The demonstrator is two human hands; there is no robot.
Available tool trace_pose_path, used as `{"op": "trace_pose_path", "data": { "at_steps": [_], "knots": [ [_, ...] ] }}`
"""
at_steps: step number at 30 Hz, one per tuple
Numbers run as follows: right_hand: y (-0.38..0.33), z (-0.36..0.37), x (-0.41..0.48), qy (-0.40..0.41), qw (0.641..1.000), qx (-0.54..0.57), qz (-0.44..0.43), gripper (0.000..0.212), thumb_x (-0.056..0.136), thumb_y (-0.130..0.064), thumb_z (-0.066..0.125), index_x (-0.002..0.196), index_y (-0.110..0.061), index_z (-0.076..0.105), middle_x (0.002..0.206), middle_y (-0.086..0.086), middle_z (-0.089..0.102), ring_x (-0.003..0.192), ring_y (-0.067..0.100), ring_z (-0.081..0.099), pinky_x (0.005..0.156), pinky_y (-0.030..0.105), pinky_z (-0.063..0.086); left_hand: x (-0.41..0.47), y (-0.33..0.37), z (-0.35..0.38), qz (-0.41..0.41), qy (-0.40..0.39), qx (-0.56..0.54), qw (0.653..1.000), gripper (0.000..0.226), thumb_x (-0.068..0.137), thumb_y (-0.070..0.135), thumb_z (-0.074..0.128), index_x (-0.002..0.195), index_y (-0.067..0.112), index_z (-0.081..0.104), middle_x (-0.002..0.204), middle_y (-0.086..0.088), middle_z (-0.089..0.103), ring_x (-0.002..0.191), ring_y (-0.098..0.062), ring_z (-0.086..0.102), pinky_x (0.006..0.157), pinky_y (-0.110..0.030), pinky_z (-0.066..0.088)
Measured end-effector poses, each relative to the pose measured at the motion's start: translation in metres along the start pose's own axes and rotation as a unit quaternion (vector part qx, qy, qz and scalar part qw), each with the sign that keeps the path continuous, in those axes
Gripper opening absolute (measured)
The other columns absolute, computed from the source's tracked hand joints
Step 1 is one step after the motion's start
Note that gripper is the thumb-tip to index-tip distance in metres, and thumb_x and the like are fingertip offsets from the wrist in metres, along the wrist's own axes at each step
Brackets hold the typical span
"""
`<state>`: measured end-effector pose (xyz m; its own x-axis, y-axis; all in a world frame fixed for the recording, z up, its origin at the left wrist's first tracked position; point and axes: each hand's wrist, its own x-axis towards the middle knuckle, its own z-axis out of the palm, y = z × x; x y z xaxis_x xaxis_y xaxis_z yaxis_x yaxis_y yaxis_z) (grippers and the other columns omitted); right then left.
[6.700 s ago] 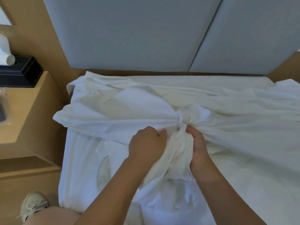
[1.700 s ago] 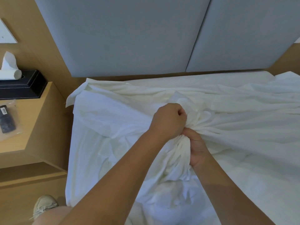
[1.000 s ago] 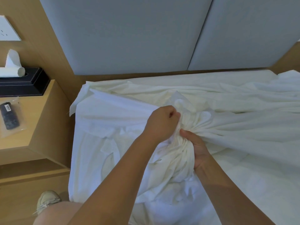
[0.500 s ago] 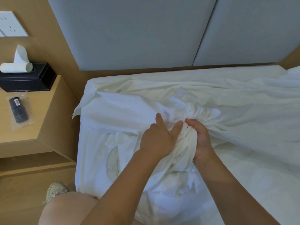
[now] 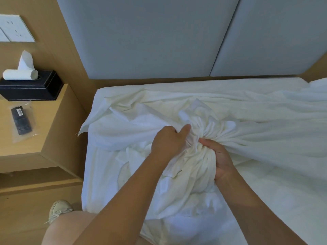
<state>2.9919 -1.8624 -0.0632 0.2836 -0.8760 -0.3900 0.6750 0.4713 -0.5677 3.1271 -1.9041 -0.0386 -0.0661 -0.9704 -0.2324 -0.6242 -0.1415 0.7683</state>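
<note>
Bunched white sheet (image 5: 247, 135) at centre frame.
Left hand (image 5: 168, 141) and right hand (image 5: 218, 158) clamp its gathered neck; tissue box (image 5: 31, 86), remote (image 5: 21, 120) upper left.

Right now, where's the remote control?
Head view, far left: the remote lies in a clear bag on the bedside table, just in front of the black tissue box.
</note>
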Motion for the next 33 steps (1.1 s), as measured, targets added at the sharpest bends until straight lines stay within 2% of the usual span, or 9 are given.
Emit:
{"op": "trace_pose_path", "data": {
  "at_steps": [7,13,16,19,21,23,26,30,33],
  "knots": [
    [-0.012,-0.005,0.004,-0.023,0.998,-0.001,0.06,0.04,0.039,-0.012,0.093,0.074,-0.007,0.076,0.074,0.007,0.072,0.07,0.021,0.071,0.068,0.033,0.058,-0.022,0.017,0.011,0.119,0.014,0.099,0.988,0.046,0.099,0.037,0.037,0.057,0.019,0.034,0.057,0.002,0.041,0.065,-0.023,0.048,0.059,-0.03,0.031],
    [0.005,-0.007,0.006,-0.002,0.999,0.029,0.013,0.05,0.031,-0.017,0.094,0.073,0.0,0.072,0.071,0.017,0.068,0.066,0.03,0.069,0.064,0.04,0.058,-0.035,-0.012,0.01,0.022,-0.091,-0.043,0.995,0.059,0.096,0.041,0.047,0.042,0.019,0.034,0.038,0.001,0.036,0.042,-0.015,0.038,0.052,-0.028,0.03],
    [0.003,-0.005,0.005,-0.028,0.998,0.049,-0.012,0.043,0.057,-0.02,0.084,0.093,0.0,0.072,0.088,0.019,0.071,0.08,0.033,0.07,0.07,0.043,0.057,-0.024,-0.025,0.0,-0.022,-0.073,-0.05,0.996,0.056,0.082,0.059,0.056,0.041,0.022,0.044,0.035,0.011,0.042,0.038,-0.004,0.042,0.048,-0.024,0.033],
    [0.0,-0.006,0.01,-0.01,0.998,0.056,-0.034,0.03,0.078,-0.022,0.057,0.096,-0.006,0.075,0.103,0.017,0.07,0.093,0.033,0.069,0.072,0.045,0.057,-0.017,-0.045,-0.004,-0.034,0.041,0.027,0.998,0.049,0.077,0.07,0.05,0.085,0.024,0.064,0.086,0.017,0.064,0.088,-0.015,0.061,0.074,-0.033,0.048],
    [-0.001,-0.004,0.017,0.02,0.998,0.039,-0.033,0.03,0.078,-0.021,0.057,0.097,-0.007,0.075,0.105,0.017,0.07,0.095,0.033,0.068,0.074,0.047,0.057,-0.014,-0.054,-0.002,-0.094,0.061,0.134,0.985,0.07,0.082,0.067,0.046,0.129,0.015,0.049,0.132,-0.008,0.049,0.124,-0.032,0.042,0.1,-0.044,0.038],
    [-0.002,0.003,0.023,0.036,0.999,0.025,-0.027,0.033,0.076,-0.021,0.058,0.101,-0.007,0.072,0.105,0.017,0.07,0.094,0.033,0.068,0.072,0.046,0.057,-0.008,-0.056,0.001,-0.127,0.057,0.086,0.987,0.067,0.088,0.051,0.05,0.139,0.009,0.036,0.139,-0.016,0.043,0.127,-0.033,0.04,0.101,-0.039,0.034],
    [-0.006,0.008,0.029,0.053,0.998,0.024,-0.028,0.036,0.074,-0.02,0.059,0.107,-0.006,0.067,0.1,0.016,0.071,0.087,0.032,0.07,0.066,0.044,0.058,-0.021,-0.042,-0.002,-0.057,0.078,-0.025,0.995,0.04,0.09,0.025,0.055,0.125,0.004,0.053,0.123,-0.013,0.06,0.114,-0.027,0.054,0.087,-0.024,0.036],
    [-0.004,0.002,0.029,0.047,0.999,0.019,-0.013,0.036,0.077,-0.021,0.058,0.108,-0.006,0.068,0.097,0.015,0.07,0.085,0.03,0.07,0.07,0.041,0.058,-0.076,-0.021,0.008,0.156,0.042,0.064,0.985,0.031,0.077,0.036,0.046,0.087,0.013,0.065,0.075,-0.003,0.066,0.073,-0.022,0.061,0.062,-0.029,0.044],
    [0.001,-0.004,0.026,0.043,0.999,0.013,0.004,0.03,0.076,-0.02,0.057,0.101,-0.006,0.068,0.091,0.015,0.07,0.082,0.03,0.07,0.069,0.041,0.058,-0.059,-0.023,-0.005,0.045,-0.084,0.003,0.995,0.032,0.081,0.04,0.058,0.066,0.013,0.063,0.057,0.004,0.058,0.053,-0.005,0.052,0.05,-0.018,0.036]
  ]
}}
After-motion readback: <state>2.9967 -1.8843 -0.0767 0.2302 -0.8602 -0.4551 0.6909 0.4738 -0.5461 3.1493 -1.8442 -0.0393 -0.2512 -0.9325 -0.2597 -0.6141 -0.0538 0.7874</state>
